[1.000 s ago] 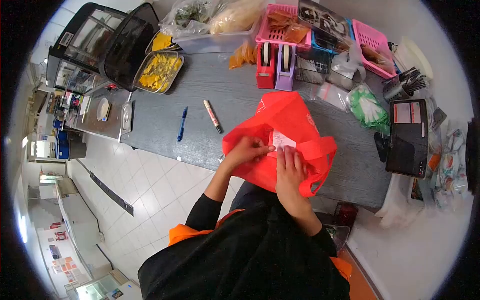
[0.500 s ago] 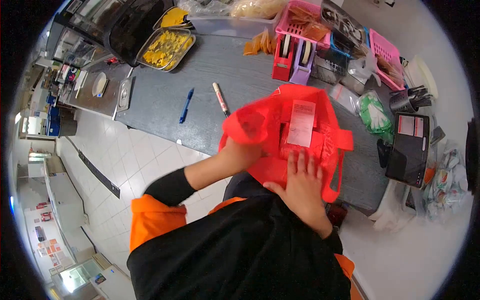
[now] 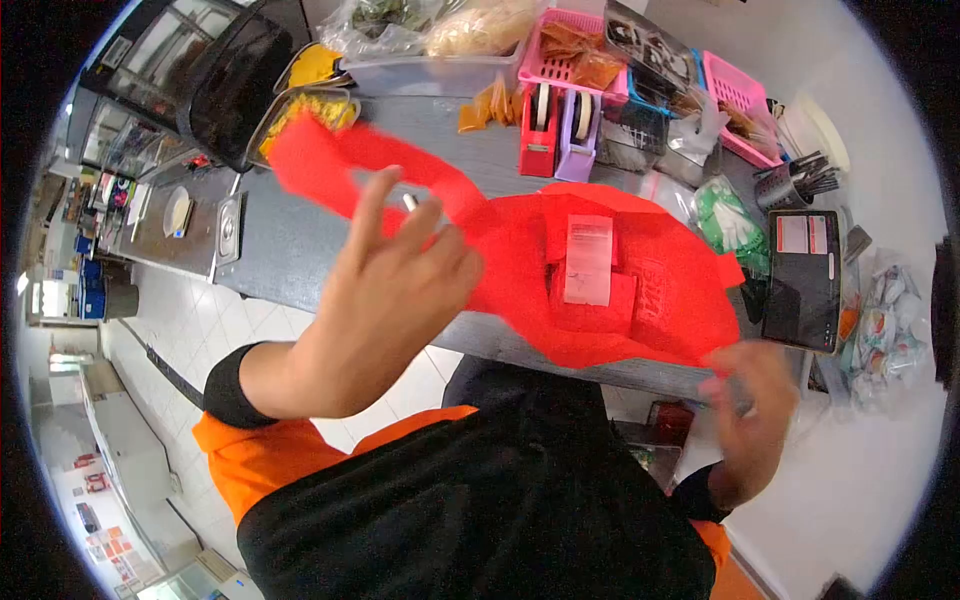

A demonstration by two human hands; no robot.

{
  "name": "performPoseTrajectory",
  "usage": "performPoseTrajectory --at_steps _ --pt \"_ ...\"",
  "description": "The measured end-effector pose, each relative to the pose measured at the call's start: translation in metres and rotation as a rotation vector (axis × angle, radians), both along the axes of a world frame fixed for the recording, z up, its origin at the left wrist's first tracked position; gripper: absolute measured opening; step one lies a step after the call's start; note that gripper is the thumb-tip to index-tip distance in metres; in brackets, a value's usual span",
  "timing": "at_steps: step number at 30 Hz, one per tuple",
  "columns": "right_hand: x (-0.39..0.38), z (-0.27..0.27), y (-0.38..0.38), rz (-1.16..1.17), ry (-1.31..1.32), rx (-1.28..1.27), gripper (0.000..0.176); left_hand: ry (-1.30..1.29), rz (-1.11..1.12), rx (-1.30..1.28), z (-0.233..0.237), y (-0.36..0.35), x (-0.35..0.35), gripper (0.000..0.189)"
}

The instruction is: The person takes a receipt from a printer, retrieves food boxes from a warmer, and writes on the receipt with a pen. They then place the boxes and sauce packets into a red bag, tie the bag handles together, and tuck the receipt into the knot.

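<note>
A red fabric bag [image 3: 680,280] lies wide open on the grey counter, with a white printed slip [image 3: 589,260] on red contents inside. Its red handle [image 3: 330,165] stretches out to the left, blurred by motion. My left hand [image 3: 395,280] is raised over the bag's left side beside that handle, fingers apart and bent, nothing seen in them. At the bag's lower right corner is my right hand [image 3: 755,400], blurred, its fingertips at the red edge; whether it grips the fabric is not clear. Part of a pale marker [image 3: 411,202] shows through the handle's loop.
Behind the bag stand red [image 3: 539,130] and purple [image 3: 578,135] tape dispensers, a pink basket [image 3: 570,50] and a plastic bin [image 3: 440,75]. A tray of yellow pieces [image 3: 330,105] sits back left. At right are a tablet [image 3: 800,290] and a utensil holder [image 3: 778,188].
The bag has been spread wider and its handle swung out to the left. My left hand has come out of the bag and up to the left; my right hand has moved right to its corner.
</note>
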State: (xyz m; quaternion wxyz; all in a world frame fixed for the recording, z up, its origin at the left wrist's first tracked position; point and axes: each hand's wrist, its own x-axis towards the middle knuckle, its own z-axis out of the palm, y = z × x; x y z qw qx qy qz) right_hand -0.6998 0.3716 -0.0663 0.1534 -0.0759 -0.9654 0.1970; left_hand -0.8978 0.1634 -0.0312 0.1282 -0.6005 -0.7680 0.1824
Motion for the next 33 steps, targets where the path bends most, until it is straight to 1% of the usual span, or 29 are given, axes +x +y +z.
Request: performPoseTrajectory --at_steps 1,2,4,5,6,7,8,9,10,11,13,15,16,17,18,19,21,22,23,24,25,27,29,30,33 --pt "0.005 -0.005 0.011 -0.229 0.173 -0.124 0.018 0.054 0.055 0.079 0.001 0.0 0.0 0.006" --pt "0.012 -0.02 0.027 -0.241 0.17 -0.122 0.018 0.065 0.043 0.157 0.0 -0.002 -0.004 0.005" --pt "0.022 -0.068 0.053 -0.671 0.166 -0.75 0.029 0.045 0.048 0.21 0.0 -0.007 -0.008 0.005" --pt "0.023 -0.086 0.051 -0.684 0.166 -0.751 0.029 0.026 0.064 0.261 0.002 -0.011 -0.009 0.006" --pt "0.025 -0.103 0.047 -0.583 0.103 -0.87 0.035 0.012 0.091 0.162 0.007 -0.014 -0.011 0.016" --pt "0.029 -0.123 0.043 -0.478 0.038 -0.988 0.041 0.006 0.083 0.157 0.008 -0.016 -0.013 0.016" --pt "0.039 -0.152 0.04 -0.49 0.031 -0.993 0.041 0.018 0.071 0.235 0.007 -0.017 -0.014 0.017" --pt "0.053 -0.183 0.039 -0.446 0.08 -1.129 0.045 0.028 0.06 0.312 0.007 -0.019 -0.018 0.017" --pt "0.056 -0.191 0.034 -0.402 0.13 -1.265 0.05 0.124 -0.008 0.352 0.007 -0.02 -0.024 0.019" --pt "0.059 -0.196 0.033 -0.414 0.125 -1.273 0.05 0.114 -0.014 0.342 0.008 -0.019 -0.025 0.019" --pt "0.034 -0.161 0.022 -0.579 0.357 -1.639 0.051 0.196 0.004 0.464 0.012 -0.019 -0.025 0.021" --pt "0.002 -0.122 0.015 -0.75 0.622 -1.981 0.053 0.183 -0.012 0.503 0.011 -0.021 -0.03 0.024" --pt "-0.008 -0.113 0.014 -0.838 0.768 -2.14 0.054 0.219 -0.106 0.581 0.009 -0.022 -0.034 0.024" --pt "-0.014 -0.109 0.015 -0.857 0.769 -2.136 0.054 0.252 -0.199 0.662 0.007 -0.023 -0.039 0.025" --pt "-0.021 -0.106 0.017 -0.57 0.845 -2.094 0.053 0.264 -0.241 0.725 0.003 -0.024 -0.044 0.029" --pt "-0.026 -0.104 0.019 -0.287 0.905 -2.031 0.053 0.236 -0.28 0.665 0.009 -0.029 -0.05 0.027" --pt "-0.031 -0.103 0.02 0.266 0.983 -1.845 0.051 0.127 -0.335 0.69 0.014 -0.035 -0.061 0.02" --pt "-0.005 -0.106 0.044 0.017 0.936 -1.801 0.049 0.111 -0.466 0.651 0.021 -0.045 -0.075 0.01" --pt "0.028 -0.11 0.077 -0.221 0.883 -1.741 0.046 0.108 -0.491 0.546 0.033 -0.049 -0.082 0.012" --pt "0.035 -0.107 0.101 0.141 0.885 -1.74 0.041 0.107 -0.492 0.546 0.033 -0.05 -0.084 0.012" --pt "0.033 -0.094 0.117 0.504 0.874 -1.704 0.038 -0.008 -0.49 0.549 0.033 -0.05 -0.086 0.018" --pt "0.04 -0.036 0.112 0.336 0.965 -1.565 0.037 -0.228 -0.487 0.556 0.035 -0.049 -0.091 0.03" --pt "0.063 -0.012 0.124 -0.196 1.199 -0.898 0.035 -0.436 -0.488 0.563 0.038 -0.048 -0.095 0.042" --pt "0.056 -0.001 0.119 -0.184 1.216 -0.886 0.035 -0.536 -0.49 0.565 0.04 -0.046 -0.097 0.048" --pt "0.011 0.03 0.085 -0.049 0.709 -0.397 0.073 -0.829 -0.5 0.563 0.047 -0.038 -0.104 0.066"
